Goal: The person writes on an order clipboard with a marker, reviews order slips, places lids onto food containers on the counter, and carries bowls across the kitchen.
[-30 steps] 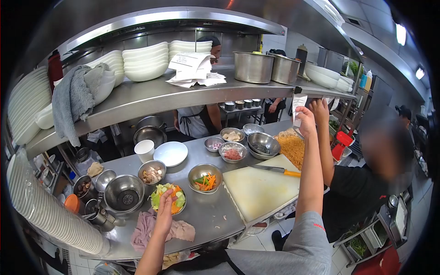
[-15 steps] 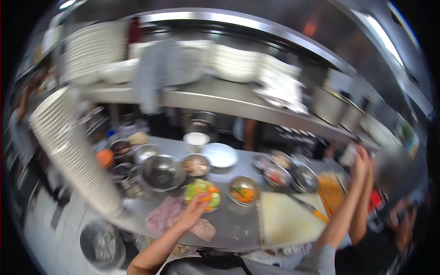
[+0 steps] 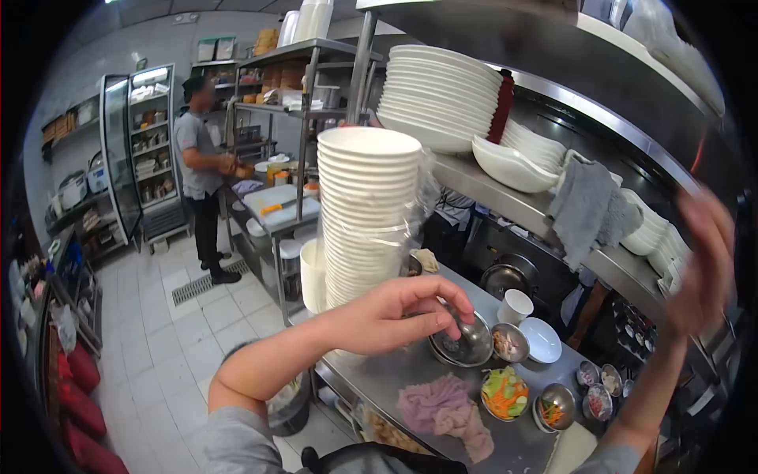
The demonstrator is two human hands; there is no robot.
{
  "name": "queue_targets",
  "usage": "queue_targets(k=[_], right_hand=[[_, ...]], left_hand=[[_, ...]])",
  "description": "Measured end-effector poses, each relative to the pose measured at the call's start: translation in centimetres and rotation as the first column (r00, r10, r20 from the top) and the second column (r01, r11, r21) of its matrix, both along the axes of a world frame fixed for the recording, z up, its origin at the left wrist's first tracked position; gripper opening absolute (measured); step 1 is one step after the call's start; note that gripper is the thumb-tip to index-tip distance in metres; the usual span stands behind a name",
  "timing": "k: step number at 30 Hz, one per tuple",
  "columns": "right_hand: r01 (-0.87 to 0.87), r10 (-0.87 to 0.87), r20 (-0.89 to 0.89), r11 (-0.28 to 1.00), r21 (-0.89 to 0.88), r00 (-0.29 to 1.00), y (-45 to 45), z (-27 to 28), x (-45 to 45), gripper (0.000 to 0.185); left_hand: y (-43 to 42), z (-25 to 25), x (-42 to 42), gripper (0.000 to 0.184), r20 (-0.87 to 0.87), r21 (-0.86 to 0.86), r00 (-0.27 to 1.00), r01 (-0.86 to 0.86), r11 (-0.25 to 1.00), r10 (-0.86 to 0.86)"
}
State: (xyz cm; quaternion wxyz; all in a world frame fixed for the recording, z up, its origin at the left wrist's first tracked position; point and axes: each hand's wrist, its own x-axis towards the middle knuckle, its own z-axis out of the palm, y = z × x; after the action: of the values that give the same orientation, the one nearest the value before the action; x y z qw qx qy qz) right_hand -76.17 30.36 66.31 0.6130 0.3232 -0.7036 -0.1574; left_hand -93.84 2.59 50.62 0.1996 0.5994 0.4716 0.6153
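My left hand (image 3: 410,314) is raised over the steel counter, fingers curled but apart, with nothing in it. It is beside a tall stack of white paper cups (image 3: 369,213) and in front of an empty steel bowl (image 3: 466,340). At the right my right hand (image 3: 704,253) is lifted near the shelf edge, blurred; whether it holds anything cannot be made out. Below lie a pink cloth (image 3: 438,404), a bowl of cut vegetables (image 3: 505,393) and a smaller bowl with carrot strips (image 3: 555,408).
A steel shelf (image 3: 529,205) bears stacked white plates (image 3: 442,91) and a grey towel (image 3: 588,205). A white bowl (image 3: 540,341) and a single cup (image 3: 515,306) stand on the counter. At the far left a person (image 3: 201,166) stands at another counter.
The view has swung left, bringing the cup stack to the centre. My left hand has risen from near the vegetable bowl. My right hand has left the paper slips by the shelf.
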Motion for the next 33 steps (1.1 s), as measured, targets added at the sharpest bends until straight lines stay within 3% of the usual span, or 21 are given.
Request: queue_targets(k=[2,3,7,9,12,15,18,19,21,22,26,29,31,33], right_hand=[[-0.038,0.038,0.005,0.997,0.071,0.999,-8.1,3.6,-9.8,0.022],[-0.063,0.061,0.132,0.998,0.016,0.989,-10.0,5.6,-14.5,0.019],[0.225,-0.189,0.147,0.929,-0.294,0.971,-9.6,10.5,-32.9,0.037],[0.496,-0.37,0.357,0.776,-0.389,0.858,-10.1,11.3,-36.2,0.039],[0.499,-0.278,0.511,0.785,-0.367,0.813,-8.8,12.4,-39.5,0.036],[0.351,-0.152,0.44,0.84,-0.414,0.885,-7.9,12.3,-40.5,0.033],[0.088,-0.086,0.027,0.866,-0.492,0.996,-7.9,13.0,-42.1,0.031],[0.073,-0.13,-0.079,0.861,-0.504,0.988,-8.5,13.1,-42.0,0.032],[0.037,-0.215,-0.284,0.851,-0.525,0.934,-9.5,13.6,-41.9,0.035],[-0.067,-0.183,-0.397,0.839,-0.54,0.9,-9.8,13.8,-42.3,0.043],[-0.252,-0.207,-0.561,0.734,-0.63,0.801,-9.9,14.8,-42.1,0.044],[-0.379,-0.181,-0.603,0.631,-0.677,0.777,-8.9,15.8,-41.5,0.042],[-0.441,-0.184,-0.633,0.572,-0.691,0.752,-8.2,16.7,-40.7,0.042],[-0.567,-0.068,-0.721,0.569,-0.596,0.689,-7.4,17.5,-39.5,0.044]], left_hand=[[-3.3,2.7,-1.4,0.017,-0.13,0.045,0.991,-0.015,0.999,0.021],[-4.6,3.8,-2.2,0.016,-0.196,0.083,0.98,-0.028,0.996,0.044],[-9.2,6.5,-5.3,0.012,-0.329,0.127,0.938,-0.066,0.99,0.104],[-10.9,7.0,-7.0,0.01,-0.375,0.102,0.918,-0.095,0.99,0.126],[-12.9,7.4,-9.6,0.009,-0.482,0.082,0.859,-0.155,0.985,0.175],[-13.8,7.6,-12.5,0.01,-0.473,0.057,0.863,-0.171,0.984,0.177],[-13.3,8.4,-14.9,0.01,-0.429,0.101,0.877,-0.194,0.976,0.219],[-12.9,8.7,-15.8,0.01,-0.423,0.116,0.874,-0.208,0.971,0.238],[-11.4,9.6,-17.7,0.015,-0.177,0.121,0.978,-0.094,0.988,0.115],[-10.8,10.7,-18.3,0.016,-0.166,0.141,0.976,-0.118,0.983,0.141],[-7.6,16.1,-21.1,0.026,-0.112,0.333,0.947,-0.251,0.909,0.302],[-4.6,19.3,-22.7,0.042,0.055,0.355,0.959,-0.279,0.892,0.279],[-2.7,20.7,-23.7,0.054,0.183,0.312,0.974,-0.184,0.932,0.131],[-1.2,21.5,-23.5,0.062,0.284,0.326,0.959,-0.094,0.941,-0.003]])
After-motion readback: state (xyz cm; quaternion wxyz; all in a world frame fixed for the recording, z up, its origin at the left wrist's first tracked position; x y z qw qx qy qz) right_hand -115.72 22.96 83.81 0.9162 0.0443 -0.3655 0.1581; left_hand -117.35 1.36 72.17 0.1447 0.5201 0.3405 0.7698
